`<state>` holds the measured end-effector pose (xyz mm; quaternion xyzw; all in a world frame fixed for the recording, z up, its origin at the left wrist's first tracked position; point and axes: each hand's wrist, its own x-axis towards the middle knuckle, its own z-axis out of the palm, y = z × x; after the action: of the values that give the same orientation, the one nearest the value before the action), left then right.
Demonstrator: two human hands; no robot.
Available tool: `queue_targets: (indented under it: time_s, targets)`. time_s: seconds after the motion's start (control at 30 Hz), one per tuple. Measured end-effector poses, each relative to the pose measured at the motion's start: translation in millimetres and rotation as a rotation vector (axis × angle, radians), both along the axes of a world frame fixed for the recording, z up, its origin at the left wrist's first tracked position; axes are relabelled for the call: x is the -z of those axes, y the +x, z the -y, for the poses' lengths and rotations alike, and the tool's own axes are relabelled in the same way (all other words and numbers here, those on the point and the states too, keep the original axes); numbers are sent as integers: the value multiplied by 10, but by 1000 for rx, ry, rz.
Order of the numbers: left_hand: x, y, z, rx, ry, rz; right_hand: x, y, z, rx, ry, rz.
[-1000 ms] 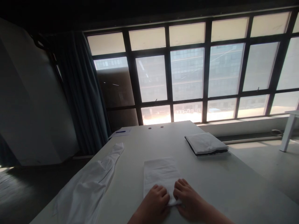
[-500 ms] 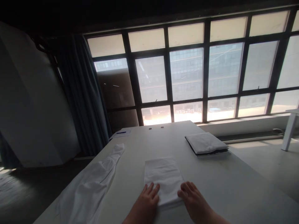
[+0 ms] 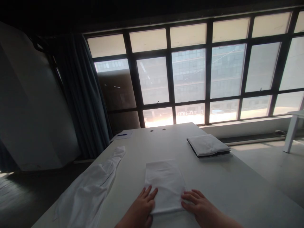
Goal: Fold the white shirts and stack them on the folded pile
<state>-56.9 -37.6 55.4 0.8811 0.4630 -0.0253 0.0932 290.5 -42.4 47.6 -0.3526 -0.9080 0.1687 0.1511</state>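
A folded white cloth [image 3: 166,183], probably a garment, lies flat on the white table [image 3: 142,142] in front of me. My left hand [image 3: 142,202] rests at its near left edge with the fingers spread, the fingertips on the fabric. At the near right edge is my right hand [image 3: 199,202], its fingers stretched out and touching the side of the cloth. Neither hand grips the fabric.
On the left side of the table lies a loose, crumpled white garment [image 3: 87,190]. A folded stack of white and black cloth [image 3: 207,145] sits at the right edge. Farther back at left, a dark pen [image 3: 122,135] lies on paper [image 3: 127,135].
Both hands have shifted slightly outward along the cloth's edges. My right hand's curled fingers have straightened. The cloth stays in nearly the same place.
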Motion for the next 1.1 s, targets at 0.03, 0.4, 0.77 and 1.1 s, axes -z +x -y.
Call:
queue_targets:
  time_s: [0.03, 0.4, 0.77, 1.1]
  targets:
    - [-15, -49, 4, -13, -12, 17, -29, 15, 15, -2, -7, 6]
    - [-30, 661, -238, -135, 99, 195, 213, -942, -408, 384, 157, -45]
    - [495, 379, -298, -170, 120, 164, 522, -781, -544, 178, 108, -35]
    - [243, 40, -91, -257, -12, 63, 878, -706, -321, 97, 225, 120]
